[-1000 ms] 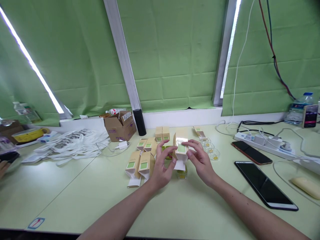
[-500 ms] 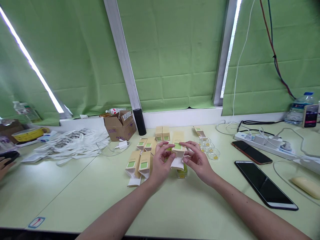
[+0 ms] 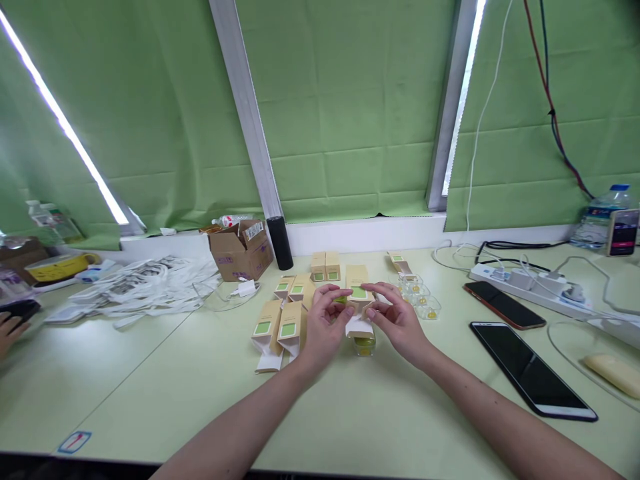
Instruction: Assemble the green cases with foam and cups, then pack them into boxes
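Observation:
A small tan box point(image 3: 357, 277) with a green label and a white flap is held between my two hands. My left hand point(image 3: 325, 320) grips its left side, and my right hand point(image 3: 397, 323) pinches its right side near the flap. Just beneath the box, a clear container point(image 3: 365, 347) with green and yellow contents rests on the table. Left of my left hand lie several tan boxes point(image 3: 289, 328) with white flaps hanging open. Two more boxes point(image 3: 325, 265) stand together behind. Clear cups point(image 3: 427, 308) with yellow pieces sit to the right.
A flattened tan carton point(image 3: 399, 262) lies behind the cups. Two phones point(image 3: 533, 370) and a power strip point(image 3: 530, 288) are at the right. At the left are white straps point(image 3: 150, 287), a cardboard box point(image 3: 240, 253), a black cylinder point(image 3: 279, 243) and another person's hand point(image 3: 9, 330).
The fingers of my right hand have drawn in at the flap end of the held box. The box has shifted slightly to the right.

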### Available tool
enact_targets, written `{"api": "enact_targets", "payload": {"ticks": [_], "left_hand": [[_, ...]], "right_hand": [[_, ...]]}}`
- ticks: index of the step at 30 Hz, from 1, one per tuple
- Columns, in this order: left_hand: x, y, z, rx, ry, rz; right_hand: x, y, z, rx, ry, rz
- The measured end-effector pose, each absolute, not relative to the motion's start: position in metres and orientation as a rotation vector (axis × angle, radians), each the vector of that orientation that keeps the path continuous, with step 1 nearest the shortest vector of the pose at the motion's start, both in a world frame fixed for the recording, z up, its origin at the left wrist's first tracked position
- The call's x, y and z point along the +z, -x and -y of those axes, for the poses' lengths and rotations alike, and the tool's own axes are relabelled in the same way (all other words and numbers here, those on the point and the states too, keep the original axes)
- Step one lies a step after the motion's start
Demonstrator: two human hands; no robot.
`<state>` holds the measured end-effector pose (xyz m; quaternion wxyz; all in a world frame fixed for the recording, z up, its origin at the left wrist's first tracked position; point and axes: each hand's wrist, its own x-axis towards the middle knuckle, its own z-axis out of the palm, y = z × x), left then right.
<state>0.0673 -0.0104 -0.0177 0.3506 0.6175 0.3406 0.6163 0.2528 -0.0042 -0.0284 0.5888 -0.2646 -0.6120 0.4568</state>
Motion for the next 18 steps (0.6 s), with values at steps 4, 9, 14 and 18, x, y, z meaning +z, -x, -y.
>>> {"api": "enact_targets", "payload": {"ticks": [4,9,14,18], "left_hand": [[-0.0195,-0.0647,0.0129,1.554,-1.650,-0.871],[-0.0219,-0.0594,0.0165,1.410,-1.739,-0.766],[-0.0241,-0.0595,0.0177,1.328,-1.832,-0.728],[-0.0238,-0.0622,0.0184,1.359,-1.823,-0.764]], "right_hand": [[-0.0276,-0.2530,0.0037,1.055,0.646,1.421],[-0.0249,-0.2541,0.0032,1.038,0.652,1.368],[-0.0243,-0.2562,0.0032,1.038,0.693,1.372],[-0.0262,-0.2554,0.0024,1.027,0.698,1.387]]}}
